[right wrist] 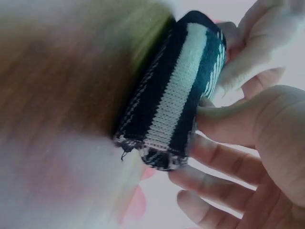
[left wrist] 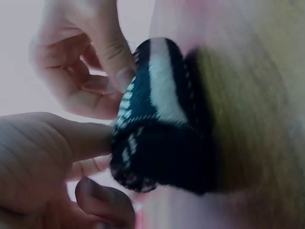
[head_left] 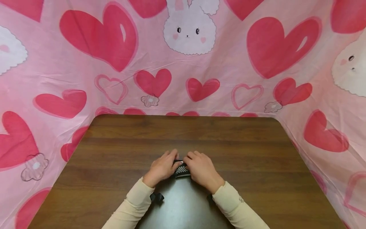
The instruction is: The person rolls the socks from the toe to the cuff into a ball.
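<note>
A rolled or folded knit piece [head_left: 182,170], black with white stripes and hatching, lies on the table between my two hands. Its wide white band shows in the left wrist view, where the knit [left wrist: 167,90] looks like a thick roll. My left hand [head_left: 163,167] holds one end, thumb against the near face and fingers partly hidden. At the other end, my right hand [head_left: 203,168] grips it with the thumb on top; in the right wrist view its fingers [right wrist: 224,188] spread along the far side. A loose thread hangs from the knit's [right wrist: 178,90] end.
The brown wood-grain table [head_left: 183,133] reaches back to a pink cloth [head_left: 200,66] with hearts and rabbits, which hangs around its back and sides. Small black devices [head_left: 157,197] sit at both wrists by the cream sleeves [head_left: 128,203]. Pale glare lies on the table's near middle.
</note>
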Demonstrator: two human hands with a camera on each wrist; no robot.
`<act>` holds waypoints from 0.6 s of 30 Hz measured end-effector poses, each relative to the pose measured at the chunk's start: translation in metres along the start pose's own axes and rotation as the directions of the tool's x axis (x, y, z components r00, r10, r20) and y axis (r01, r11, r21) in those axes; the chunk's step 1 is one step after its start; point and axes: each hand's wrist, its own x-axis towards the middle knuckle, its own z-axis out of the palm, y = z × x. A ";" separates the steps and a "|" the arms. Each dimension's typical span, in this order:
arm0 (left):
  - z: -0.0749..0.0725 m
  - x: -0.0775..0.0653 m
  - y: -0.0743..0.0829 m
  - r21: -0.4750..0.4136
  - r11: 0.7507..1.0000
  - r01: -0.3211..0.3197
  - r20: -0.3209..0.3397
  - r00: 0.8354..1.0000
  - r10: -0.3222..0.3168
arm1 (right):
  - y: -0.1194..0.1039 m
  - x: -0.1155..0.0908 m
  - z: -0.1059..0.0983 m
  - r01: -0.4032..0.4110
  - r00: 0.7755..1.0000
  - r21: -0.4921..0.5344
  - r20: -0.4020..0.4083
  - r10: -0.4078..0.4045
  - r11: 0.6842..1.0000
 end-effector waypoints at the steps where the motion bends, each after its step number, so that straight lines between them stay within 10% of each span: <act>1: 0.001 -0.001 0.001 0.019 0.999 -0.033 -0.028 0.999 0.034 | -0.002 -0.002 -0.001 0.009 1.000 -0.015 0.000 -0.009 1.000; 8: 0.003 -0.012 0.011 0.274 0.943 -0.190 -0.173 0.955 0.242 | -0.009 -0.010 -0.005 0.036 0.998 -0.066 0.046 -0.033 0.997; 18: 0.003 -0.014 0.021 0.386 0.904 -0.183 -0.140 0.957 0.253 | -0.007 -0.004 0.002 0.038 0.999 -0.071 -0.026 -0.040 0.997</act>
